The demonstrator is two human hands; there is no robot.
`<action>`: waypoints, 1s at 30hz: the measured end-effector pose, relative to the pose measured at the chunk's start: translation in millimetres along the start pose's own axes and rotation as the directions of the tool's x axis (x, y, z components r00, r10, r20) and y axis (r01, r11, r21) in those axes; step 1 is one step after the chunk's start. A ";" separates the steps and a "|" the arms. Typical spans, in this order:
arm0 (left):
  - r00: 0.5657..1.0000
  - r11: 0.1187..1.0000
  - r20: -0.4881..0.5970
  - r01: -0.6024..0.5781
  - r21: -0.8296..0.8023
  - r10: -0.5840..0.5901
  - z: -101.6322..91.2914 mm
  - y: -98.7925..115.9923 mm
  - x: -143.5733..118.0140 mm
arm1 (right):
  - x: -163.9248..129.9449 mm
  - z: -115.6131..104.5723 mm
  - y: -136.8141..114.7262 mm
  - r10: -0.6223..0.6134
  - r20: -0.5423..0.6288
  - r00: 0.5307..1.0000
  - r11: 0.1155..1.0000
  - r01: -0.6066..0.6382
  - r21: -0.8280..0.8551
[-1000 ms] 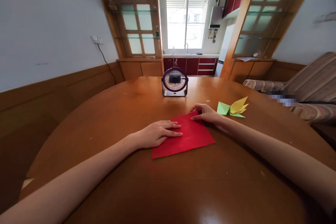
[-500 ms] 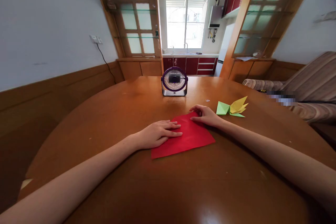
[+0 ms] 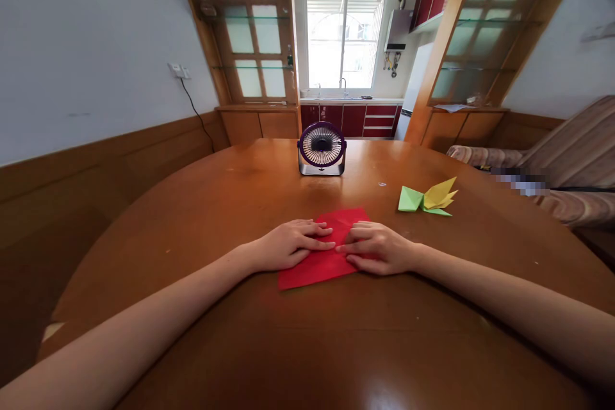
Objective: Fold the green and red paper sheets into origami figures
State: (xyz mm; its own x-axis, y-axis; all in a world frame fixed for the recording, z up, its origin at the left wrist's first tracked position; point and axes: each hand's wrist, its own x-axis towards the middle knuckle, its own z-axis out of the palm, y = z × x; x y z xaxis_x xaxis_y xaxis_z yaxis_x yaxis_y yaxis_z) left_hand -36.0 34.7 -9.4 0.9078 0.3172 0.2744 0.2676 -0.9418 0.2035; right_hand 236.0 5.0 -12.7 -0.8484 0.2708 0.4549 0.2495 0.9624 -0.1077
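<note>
A red sheet of paper (image 3: pixel 314 266) lies flat on the round wooden table (image 3: pixel 240 192) in front of me. My left hand (image 3: pixel 288 245) rests palm down on its left part, fingers stretched to the right. My right hand (image 3: pixel 377 248) lies flat on the sheet's right part, its fingertips almost meeting those of the left hand at the middle. Neither hand grips anything. Much of the paper is hidden under the hands.
A small purple desk fan (image 3: pixel 321 148) stands at the far middle of the table. A folded green and yellow paper figure (image 3: pixel 427 198) lies to the right of the red sheet. A striped sofa (image 3: pixel 567 166) is beyond the table's right edge.
My right hand has slid from the far corner of the red paper down and left onto its middle, beside my left hand. The left hand has stayed in place.
</note>
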 end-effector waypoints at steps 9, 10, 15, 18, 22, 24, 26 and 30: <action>0.999 0.999 0.038 0.037 -0.038 -0.036 -1.9 -1.6 -0.3 | 5.2 -4.2 -5.8 -0.027 0.147 0.989 0.994 0.041 -0.097; 0.998 0.998 0.051 0.043 -0.035 -0.041 -2.2 -1.3 0.0 | 5.3 -3.8 -5.8 -0.010 0.150 0.989 0.997 0.021 -0.073; 0.987 0.992 0.105 0.114 0.062 -0.120 -1.0 3.8 2.0 | 5.8 -1.2 -3.7 0.012 0.129 0.992 1.000 -0.012 0.003; 0.982 0.981 0.107 0.140 0.135 -0.155 0.7 7.3 3.8 | 6.9 -1.0 -3.7 0.010 0.113 0.994 1.000 -0.013 0.025; 0.974 0.971 0.112 0.177 0.163 -0.196 2.2 7.9 9.4 | 8.9 -3.0 -6.1 0.023 0.115 0.993 0.998 -0.029 0.048; 0.966 0.963 0.119 0.207 0.170 -0.229 2.6 6.5 13.0 | 9.6 -3.8 -7.0 0.026 0.115 0.993 0.998 -0.032 0.055; 0.956 0.954 0.125 0.242 0.178 -0.265 2.9 4.1 15.9 | 9.7 -3.7 -7.1 0.023 0.106 0.994 0.998 -0.030 0.060; 0.950 0.948 0.103 0.277 0.153 -0.294 2.9 -4.8 17.3 | 8.3 -1.5 -5.3 0.023 0.091 0.996 0.997 -0.029 0.064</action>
State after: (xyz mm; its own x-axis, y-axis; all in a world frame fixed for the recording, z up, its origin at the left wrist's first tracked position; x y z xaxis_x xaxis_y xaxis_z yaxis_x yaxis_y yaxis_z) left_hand -20.7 44.4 -8.3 0.8169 0.5672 0.1044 0.5550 -0.8223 0.1254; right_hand 228.4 2.1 -7.1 -0.8814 0.2939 0.3698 0.2434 0.9535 -0.1776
